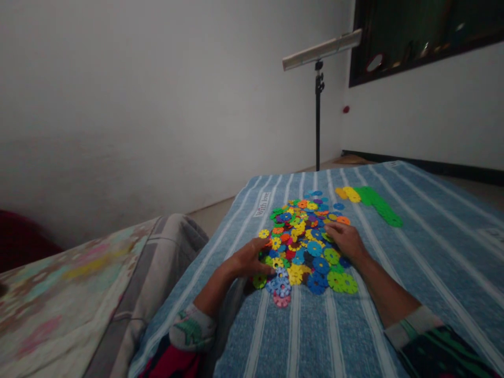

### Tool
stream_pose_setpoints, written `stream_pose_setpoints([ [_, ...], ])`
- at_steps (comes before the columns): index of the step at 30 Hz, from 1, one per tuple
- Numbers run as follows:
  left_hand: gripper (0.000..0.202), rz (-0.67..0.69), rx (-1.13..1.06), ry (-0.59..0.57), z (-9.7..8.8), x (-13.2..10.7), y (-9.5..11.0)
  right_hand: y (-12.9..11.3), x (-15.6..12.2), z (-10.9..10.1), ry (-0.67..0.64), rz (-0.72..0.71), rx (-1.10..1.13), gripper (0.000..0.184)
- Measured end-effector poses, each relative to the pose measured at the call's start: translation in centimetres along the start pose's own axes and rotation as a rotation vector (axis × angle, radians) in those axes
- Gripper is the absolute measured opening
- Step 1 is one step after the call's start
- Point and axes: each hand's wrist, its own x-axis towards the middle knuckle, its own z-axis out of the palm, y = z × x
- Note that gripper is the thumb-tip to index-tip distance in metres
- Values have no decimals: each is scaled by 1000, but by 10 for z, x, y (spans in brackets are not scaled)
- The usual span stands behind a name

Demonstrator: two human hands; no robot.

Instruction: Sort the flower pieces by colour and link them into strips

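A heap of small flat plastic discs [303,241] in blue, green, yellow, orange and red lies on a blue-and-white striped cloth [394,294]. My left hand [252,257] rests at the heap's left edge, fingers curled onto the discs. My right hand [344,239] lies on the heap's right side, fingers bent down among the pieces. What either hand grips, if anything, is hidden. A joined chain of green discs [380,206] with yellow discs [348,194] at its left end lies beyond the heap.
A grey and patterned blanket [118,294] is bunched to the left of the cloth. A black stand [317,115] carrying a long pale bar rises behind the bed near the wall corner. A dark framed shelf [425,37] is on the right wall.
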Motion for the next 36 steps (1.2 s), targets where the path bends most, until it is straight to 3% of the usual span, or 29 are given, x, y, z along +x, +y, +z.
stream_pose_setpoints([
  [3, 92, -24, 120, -60, 12, -4, 6, -2, 0, 0, 2, 6, 13, 38],
  [5, 94, -24, 168, -72, 19, -5, 8, -2, 0, 1, 3, 5, 18, 37],
  [17, 36, 163, 89, 85, 43, 29, 14, 4, 1, 2, 30, 2, 49, 34],
  [22, 29, 175, -15, 108, 40, 54, 20, 4, 1, 1, 38, 7, 26, 34],
  [29, 34, 164, -79, 125, 30, 89, 25, 6, 1, 0, 12, 0, 33, 35],
  [33, 35, 198, -67, 155, 18, 86, 23, 10, 2, 2, 13, 10, 50, 34],
  [36, 38, 211, -25, 138, 7, 64, 15, 12, 3, 3, 14, -9, 35, 31],
])
